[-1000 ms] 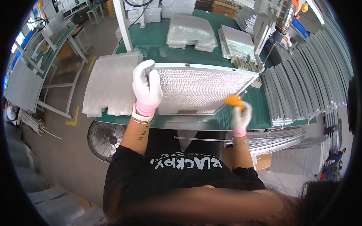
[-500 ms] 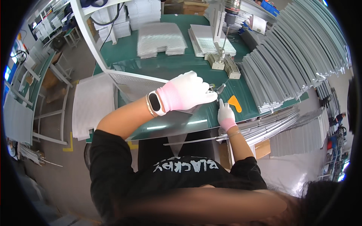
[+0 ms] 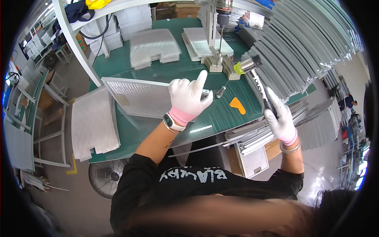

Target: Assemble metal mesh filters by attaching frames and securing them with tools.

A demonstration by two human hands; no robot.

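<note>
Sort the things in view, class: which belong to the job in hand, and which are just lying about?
Likely the job:
framed mesh panel, at the left hand
mallet, in the right hand
orange scraper

Probably lying about:
floor fan
brown boxes

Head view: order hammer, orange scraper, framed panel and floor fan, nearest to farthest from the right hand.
1. Hammer, in the right hand
2. Orange scraper, on the green table
3. Framed panel, by the left hand
4. Floor fan, lower left
</note>
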